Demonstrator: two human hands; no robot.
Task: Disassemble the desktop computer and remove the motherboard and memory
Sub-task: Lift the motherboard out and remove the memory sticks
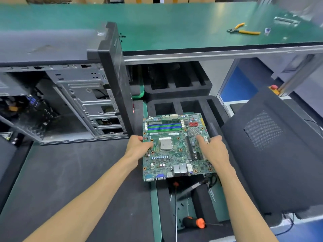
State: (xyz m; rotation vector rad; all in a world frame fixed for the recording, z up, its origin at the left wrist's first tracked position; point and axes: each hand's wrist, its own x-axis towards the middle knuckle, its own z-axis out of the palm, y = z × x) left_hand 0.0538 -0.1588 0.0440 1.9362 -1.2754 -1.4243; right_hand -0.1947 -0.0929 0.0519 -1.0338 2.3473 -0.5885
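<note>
A green motherboard (174, 154) is held level in the air, to the right of the opened computer case (73, 102). My left hand (138, 145) grips its left edge, thumb on top near the CPU socket. My right hand (212, 149) grips its right edge, with the index finger stretched over the expansion slots. Blue and green memory slots (164, 126) lie along the board's far side, with a stick seated in the farthest one. The case lies on its side with its drive cage and loose cables showing.
Black foam trays (176, 81) with deep slots sit beyond and under the board. A black side panel (272, 145) leans at the right. An orange-and-black screwdriver (194, 222) lies below. Yellow pliers (244, 30) rest on the green bench top (174, 23).
</note>
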